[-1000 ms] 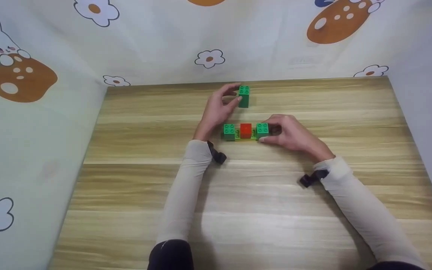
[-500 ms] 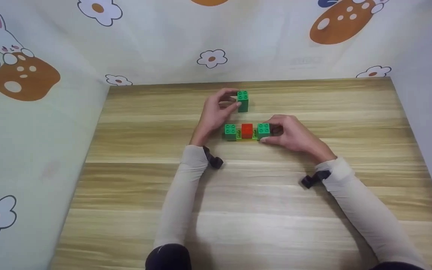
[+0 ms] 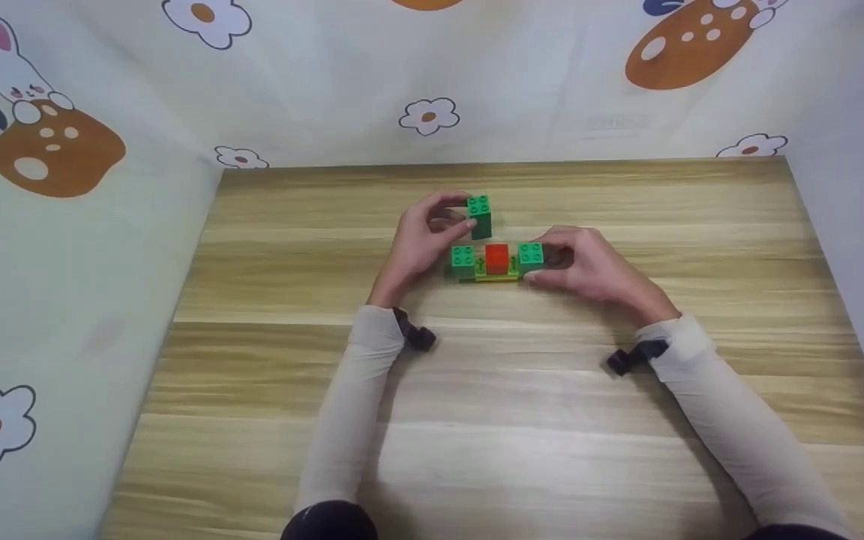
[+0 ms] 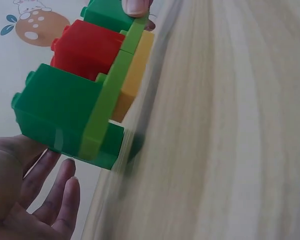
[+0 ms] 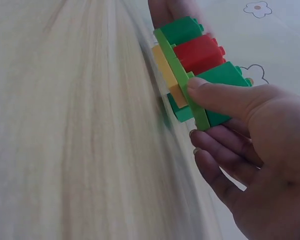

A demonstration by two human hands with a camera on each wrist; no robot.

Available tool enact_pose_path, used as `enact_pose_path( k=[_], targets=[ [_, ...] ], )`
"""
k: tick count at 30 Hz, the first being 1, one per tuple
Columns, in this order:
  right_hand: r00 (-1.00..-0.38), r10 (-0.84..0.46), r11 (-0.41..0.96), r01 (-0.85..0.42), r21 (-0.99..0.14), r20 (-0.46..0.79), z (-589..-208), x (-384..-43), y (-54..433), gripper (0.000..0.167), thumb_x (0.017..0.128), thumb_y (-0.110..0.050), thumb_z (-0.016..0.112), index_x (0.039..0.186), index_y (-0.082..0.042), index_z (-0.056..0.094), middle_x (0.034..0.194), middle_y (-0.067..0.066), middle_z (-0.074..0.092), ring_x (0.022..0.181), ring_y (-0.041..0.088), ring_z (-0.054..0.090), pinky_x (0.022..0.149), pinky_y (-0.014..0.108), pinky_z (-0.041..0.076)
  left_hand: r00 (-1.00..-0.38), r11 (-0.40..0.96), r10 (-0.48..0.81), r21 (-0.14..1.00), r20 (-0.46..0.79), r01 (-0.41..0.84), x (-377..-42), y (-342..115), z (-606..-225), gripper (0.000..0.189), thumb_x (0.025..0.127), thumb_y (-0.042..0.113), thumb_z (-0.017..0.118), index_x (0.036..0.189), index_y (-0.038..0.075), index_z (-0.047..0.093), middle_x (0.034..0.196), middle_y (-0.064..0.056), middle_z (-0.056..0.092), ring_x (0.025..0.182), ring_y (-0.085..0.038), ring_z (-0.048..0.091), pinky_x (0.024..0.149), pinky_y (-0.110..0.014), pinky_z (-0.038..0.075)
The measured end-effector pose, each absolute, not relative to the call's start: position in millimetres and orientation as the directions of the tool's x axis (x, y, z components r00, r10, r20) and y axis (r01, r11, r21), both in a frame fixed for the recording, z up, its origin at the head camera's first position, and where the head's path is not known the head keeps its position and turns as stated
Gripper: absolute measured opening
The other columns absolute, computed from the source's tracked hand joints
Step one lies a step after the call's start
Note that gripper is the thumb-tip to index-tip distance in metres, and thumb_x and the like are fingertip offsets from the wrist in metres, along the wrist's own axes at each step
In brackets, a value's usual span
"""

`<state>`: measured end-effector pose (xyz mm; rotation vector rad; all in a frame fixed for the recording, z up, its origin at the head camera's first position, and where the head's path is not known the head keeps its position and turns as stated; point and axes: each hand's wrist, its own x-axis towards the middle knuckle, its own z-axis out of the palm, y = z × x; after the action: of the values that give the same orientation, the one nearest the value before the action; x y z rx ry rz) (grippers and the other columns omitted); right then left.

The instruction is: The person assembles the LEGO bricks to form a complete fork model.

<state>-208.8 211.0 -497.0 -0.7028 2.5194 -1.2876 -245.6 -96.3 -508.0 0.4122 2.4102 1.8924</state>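
Note:
In the head view my left hand (image 3: 423, 236) pinches a tall green block (image 3: 480, 217) by its left side, just behind the brick assembly. This assembly has a light-green base strip (image 4: 108, 105) with a yellow brick (image 4: 135, 75) under it. On top stand a red brick (image 3: 497, 259) in the middle, a green brick (image 3: 463, 260) on the left and another green brick (image 3: 530, 257) on the right. More green shows below the strip in both wrist views. My right hand (image 3: 593, 262) grips the assembly's right end, thumb in front. The held block is largely hidden in the wrist views.
The wood-grain tabletop (image 3: 507, 435) extends around the bricks. A pale cloth wall (image 3: 327, 90) with printed flowers and rabbits rises behind it, and side walls stand left and right. Dark wrist cameras are strapped at both sleeves.
My left hand has brought the tall green block nearer to the assembly, toward me and slightly left. My right hand keeps its hold at the right end, nearly still.

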Motion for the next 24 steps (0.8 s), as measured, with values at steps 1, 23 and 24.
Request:
enact_pose_path(
  k=[1,23,24],
  targets=[
    [-0.859,-0.511,0.495,-0.317,-0.809,0.024,-496.5,-208.7,211.1,0.035,0.087,-0.028,0.094,0.12,-0.026,0.081,0.113,-0.007,0.077,0.104,0.015,0.068,0.095,0.036,0.058,-0.962,0.214,0.242,0.96,0.129,0.183,-244.7,-96.3,-508.0,0.043,0.097,0.02,0.085,0.137,0.014,0.071,0.133,-0.004,0.075,0.113,-0.019,0.074,0.103,-0.034,0.061],
    [-0.873,-0.48,0.436,-0.325,-0.839,0.088,-483.0,-206.0,216.3,0.041,0.09,-0.024,0.091,0.129,-0.016,0.078,0.128,0.003,0.076,0.113,0.02,0.07,0.102,0.023,0.059,-0.954,0.165,0.272,0.971,0.127,0.176,-234.3,-95.1,-516.2,0.044,0.095,0.02,0.086,0.137,0.016,0.073,0.136,-0.004,0.075,0.108,-0.021,0.075,0.101,-0.036,0.062],
    [-0.872,-0.482,0.434,-0.327,-0.84,0.09,-482.9,-205.9,216.5,0.041,0.09,-0.024,0.091,0.129,-0.016,0.078,0.128,0.002,0.076,0.113,0.02,0.07,0.102,0.022,0.058,-0.954,0.162,0.275,0.972,0.122,0.171,-233.4,-95.4,-516.4,0.044,0.095,0.02,0.086,0.137,0.016,0.073,0.136,-0.004,0.075,0.108,-0.021,0.075,0.101,-0.037,0.062]
  ],
)
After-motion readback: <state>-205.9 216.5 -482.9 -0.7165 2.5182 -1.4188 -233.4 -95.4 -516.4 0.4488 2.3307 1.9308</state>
